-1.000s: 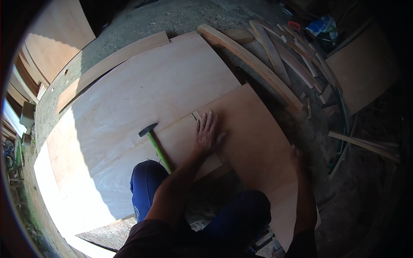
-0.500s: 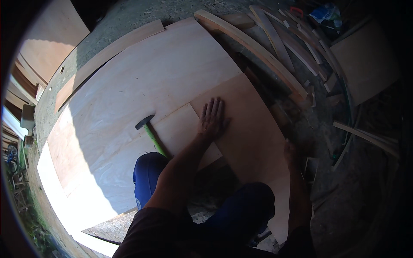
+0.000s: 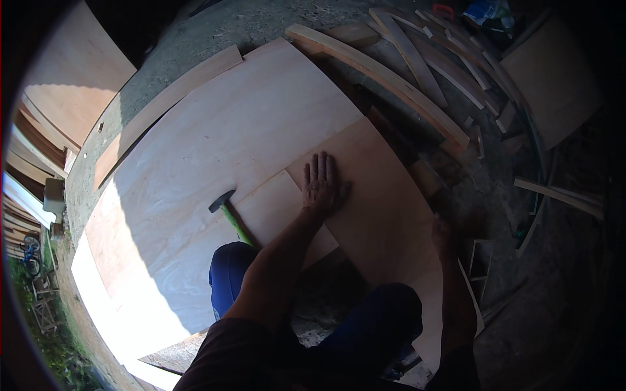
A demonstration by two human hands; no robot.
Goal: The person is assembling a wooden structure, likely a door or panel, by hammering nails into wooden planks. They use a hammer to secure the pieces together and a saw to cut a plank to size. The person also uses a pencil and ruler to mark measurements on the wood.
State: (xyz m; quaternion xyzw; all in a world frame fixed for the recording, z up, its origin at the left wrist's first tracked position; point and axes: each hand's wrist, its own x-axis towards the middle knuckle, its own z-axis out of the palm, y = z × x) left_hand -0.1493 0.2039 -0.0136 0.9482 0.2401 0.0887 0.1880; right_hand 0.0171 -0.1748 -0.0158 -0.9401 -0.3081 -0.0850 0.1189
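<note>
My left hand (image 3: 321, 187) lies flat with its fingers stretched out on a reddish-brown plywood sheet (image 3: 381, 202). At that sheet's right edge my right hand (image 3: 443, 236) is closed round the rim, with most of its fingers hidden below. The sheet lies against a larger, paler plywood panel (image 3: 215, 130), on the near side of it. A hammer (image 3: 225, 202) with a dark head and green handle rests on the pale wood, beside my left knee (image 3: 231, 270); the knee and forearm hide the handle's end.
Long wooden strips and boards (image 3: 391, 78) lie on the concrete floor (image 3: 215, 32) at the far right. A narrow plank (image 3: 176, 104) runs along the panel's far left edge. More plywood (image 3: 72, 72) leans at the left. Sunlight falls across the panel's near left corner.
The whole view has shifted slightly down and right. Both hands keep their places on the plywood sheet, and the hammer has not moved on the panel.
</note>
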